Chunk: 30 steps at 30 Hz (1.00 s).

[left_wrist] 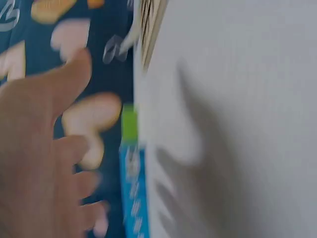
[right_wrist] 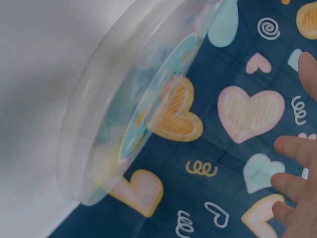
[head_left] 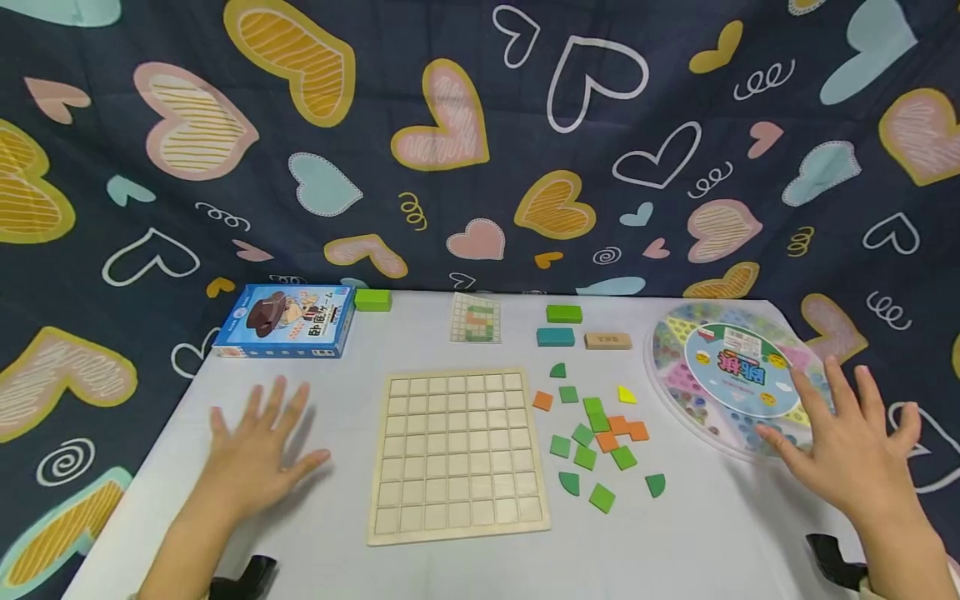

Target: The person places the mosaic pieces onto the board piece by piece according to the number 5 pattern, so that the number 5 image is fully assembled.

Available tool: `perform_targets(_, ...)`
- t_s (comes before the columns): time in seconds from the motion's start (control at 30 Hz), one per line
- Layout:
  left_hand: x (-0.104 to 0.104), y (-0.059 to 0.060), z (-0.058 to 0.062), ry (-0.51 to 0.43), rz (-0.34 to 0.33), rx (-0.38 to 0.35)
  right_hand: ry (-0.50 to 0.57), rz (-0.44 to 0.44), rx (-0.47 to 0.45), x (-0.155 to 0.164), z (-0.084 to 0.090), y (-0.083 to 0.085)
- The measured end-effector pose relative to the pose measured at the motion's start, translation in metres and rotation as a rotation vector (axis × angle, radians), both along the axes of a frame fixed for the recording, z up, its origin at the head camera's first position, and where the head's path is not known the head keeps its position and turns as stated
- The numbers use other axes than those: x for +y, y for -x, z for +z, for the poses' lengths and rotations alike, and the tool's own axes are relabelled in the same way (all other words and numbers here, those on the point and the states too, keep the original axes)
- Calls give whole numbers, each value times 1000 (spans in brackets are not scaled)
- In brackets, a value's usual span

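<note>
Hands [head_left: 255, 460] [head_left: 861, 450], two, near one gridded board [head_left: 459, 458] and one round case [head_left: 738, 367]

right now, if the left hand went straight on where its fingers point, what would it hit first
Probably the blue box, just ahead of the left hand in the head view. The hand looks raised, so it might pass over; its height is hard to judge.
</note>
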State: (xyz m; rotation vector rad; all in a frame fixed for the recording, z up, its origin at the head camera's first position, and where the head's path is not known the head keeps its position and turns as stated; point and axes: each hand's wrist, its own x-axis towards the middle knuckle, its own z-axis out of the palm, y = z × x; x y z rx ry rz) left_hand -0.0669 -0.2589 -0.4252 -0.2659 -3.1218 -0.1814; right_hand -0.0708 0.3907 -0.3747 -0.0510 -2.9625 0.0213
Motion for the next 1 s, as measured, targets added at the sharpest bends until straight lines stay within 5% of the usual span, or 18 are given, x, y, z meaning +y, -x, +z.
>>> perform_targets(0.23,55,11,-21,-168,-247,-246,34,-19,-32,3,-7,-2)
perform_targets(0.53,57,22,-18,-155,-270,-264,27,-21,-35,6,-10,-5)
perform_targets(1.0,55,26,-14,-234,-295,-227,57,213,66,-34,-15,16)
